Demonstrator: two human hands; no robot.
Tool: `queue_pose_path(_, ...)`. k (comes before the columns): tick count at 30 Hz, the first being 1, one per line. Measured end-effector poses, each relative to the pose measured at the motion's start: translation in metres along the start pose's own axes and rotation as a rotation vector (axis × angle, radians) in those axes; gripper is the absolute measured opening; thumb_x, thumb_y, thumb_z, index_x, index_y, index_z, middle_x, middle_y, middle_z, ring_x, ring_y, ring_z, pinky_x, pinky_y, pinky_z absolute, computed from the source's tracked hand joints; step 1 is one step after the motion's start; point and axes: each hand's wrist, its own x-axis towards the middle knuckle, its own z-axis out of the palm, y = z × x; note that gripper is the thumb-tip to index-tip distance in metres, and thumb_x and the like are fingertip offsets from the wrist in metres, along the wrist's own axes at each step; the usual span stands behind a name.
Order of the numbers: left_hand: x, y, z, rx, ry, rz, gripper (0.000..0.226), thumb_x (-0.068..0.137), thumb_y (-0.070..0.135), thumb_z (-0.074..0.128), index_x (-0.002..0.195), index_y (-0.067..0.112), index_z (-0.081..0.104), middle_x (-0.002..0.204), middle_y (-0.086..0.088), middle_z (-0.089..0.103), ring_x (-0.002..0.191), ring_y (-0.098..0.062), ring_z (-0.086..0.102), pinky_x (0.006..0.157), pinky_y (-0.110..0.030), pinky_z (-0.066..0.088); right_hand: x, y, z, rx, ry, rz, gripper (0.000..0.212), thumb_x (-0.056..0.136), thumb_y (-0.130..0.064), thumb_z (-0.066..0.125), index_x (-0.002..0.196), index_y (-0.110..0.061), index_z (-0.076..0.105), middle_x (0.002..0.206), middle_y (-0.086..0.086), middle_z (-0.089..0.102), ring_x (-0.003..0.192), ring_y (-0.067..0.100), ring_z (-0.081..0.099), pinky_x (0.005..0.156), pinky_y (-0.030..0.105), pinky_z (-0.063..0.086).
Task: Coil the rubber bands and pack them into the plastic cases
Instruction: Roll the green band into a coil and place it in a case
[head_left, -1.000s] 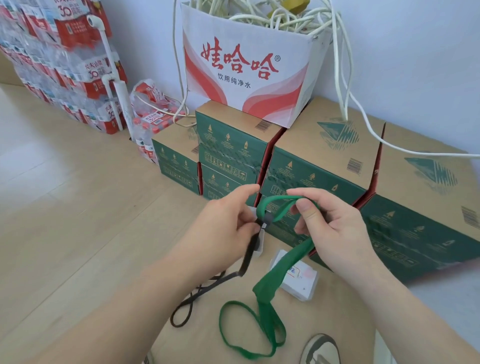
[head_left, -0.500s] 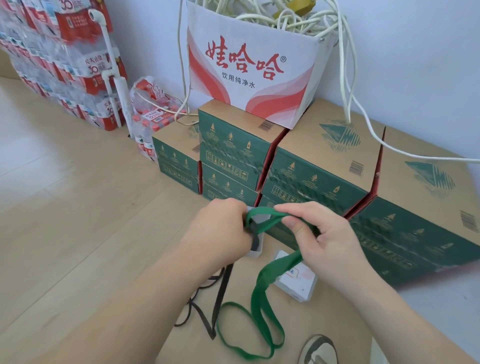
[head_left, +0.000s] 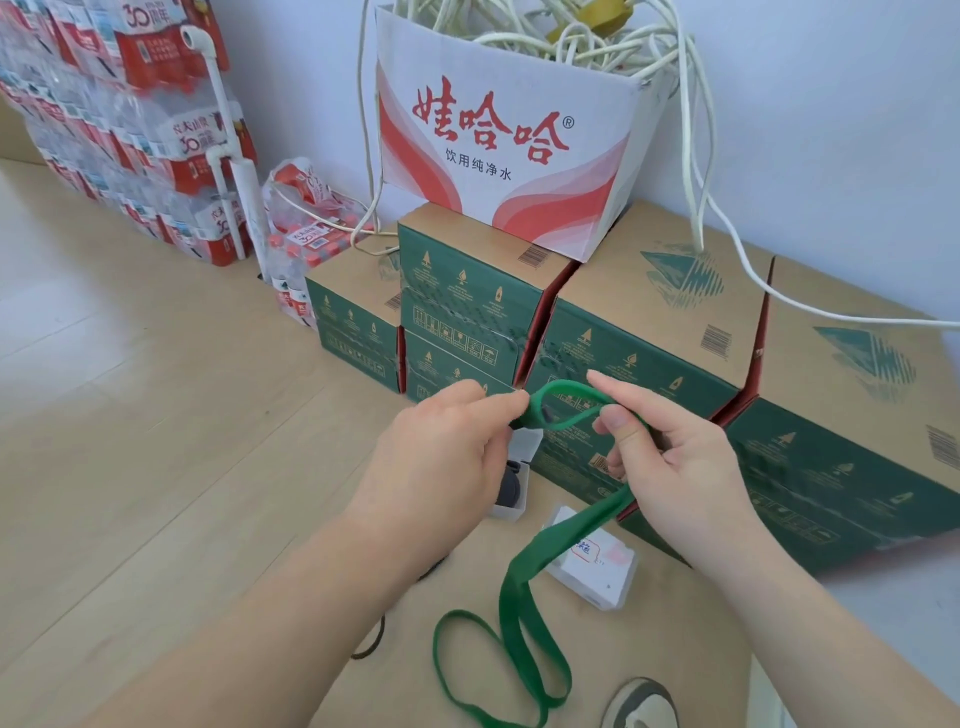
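Observation:
A long green rubber band (head_left: 524, 597) hangs from both hands and trails onto the cardboard below. My left hand (head_left: 447, 457) pinches one end of its small upper loop. My right hand (head_left: 670, 467) holds the other side, with the band running between forefinger and thumb and through the curled fingers. An open plastic case (head_left: 511, 488) with a dark coil inside sits under my left hand, partly hidden. A second white plastic case (head_left: 597, 566) with a label lies below my right hand. A dark band (head_left: 371, 642) peeks out beside my left forearm.
Green and brown cartons (head_left: 649, 332) stand in a row behind the hands. A white and red box full of white cables (head_left: 498, 140) sits on them. Packs of bottled water (head_left: 130, 130) are stacked at the left. A shoe (head_left: 641, 704) shows at the bottom edge.
The black band that my left hand held has dropped out of it and lies mostly hidden by my forearm. Both hands now form a small loop in the green band.

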Motion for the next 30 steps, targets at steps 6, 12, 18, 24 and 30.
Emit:
queue_pose_path(6, -0.003, -0.015, -0.001, 0.063, -0.174, -0.295, 0.062, 0.096, 0.006, 0.051, 0.149, 0.039, 0.046, 0.088, 0.003, 0.059, 0.076, -0.020, 0.059, 0.062, -0.029, 0.051, 0.008, 0.001, -0.028, 0.079, 0.155, 0.042, 0.037, 0.102, -0.024, 0.058, 0.107, -0.059, 0.070, 0.088, 0.009, 0.070, 0.065, 0.027, 0.055, 0.069, 0.040, 0.055)
queue_pose_path(12, -0.006, -0.009, -0.010, -0.027, -0.390, -0.363, 0.073, 0.091, -0.003, 0.048, 0.154, 0.034, 0.042, 0.153, 0.009, 0.050, 0.137, -0.014, 0.049, 0.110, -0.024, 0.041, 0.001, 0.006, -0.019, 0.024, 0.049, 0.023, 0.032, 0.101, -0.025, 0.060, 0.115, -0.051, 0.071, 0.086, -0.011, 0.071, 0.075, 0.011, 0.062, 0.076, 0.030, 0.054)
queue_pose_path(18, -0.011, 0.003, -0.011, -0.190, -0.197, -0.130, 0.075, 0.096, 0.015, 0.061, 0.159, 0.034, 0.025, 0.150, 0.017, 0.045, 0.131, -0.002, 0.049, 0.108, -0.024, 0.044, -0.001, -0.001, -0.008, 0.035, -0.012, -0.010, 0.033, 0.101, -0.024, 0.058, 0.111, -0.052, 0.070, 0.095, -0.029, 0.071, 0.086, -0.001, 0.065, 0.081, 0.021, 0.054)
queue_pose_path(24, -0.005, 0.003, -0.011, -0.211, 0.039, 0.045, 0.043, 0.096, 0.020, 0.068, 0.138, 0.018, 0.059, 0.114, 0.010, 0.066, 0.098, -0.009, 0.063, 0.081, -0.037, 0.058, -0.009, -0.009, 0.002, 0.155, -0.225, 0.046, 0.030, 0.104, -0.018, 0.052, 0.114, -0.039, 0.071, 0.092, -0.002, 0.074, 0.077, 0.012, 0.068, 0.079, 0.028, 0.058)
queue_pose_path(30, -0.005, 0.002, -0.022, -0.133, 0.076, 0.124, 0.012, 0.098, 0.022, 0.065, 0.110, 0.022, 0.069, 0.097, 0.013, 0.068, 0.083, -0.009, 0.063, 0.067, -0.039, 0.054, -0.014, -0.014, 0.004, 0.190, -0.412, 0.056, 0.019, 0.103, -0.024, 0.056, 0.113, -0.038, 0.064, 0.111, -0.007, 0.075, 0.109, 0.018, 0.069, 0.103, 0.045, 0.053)
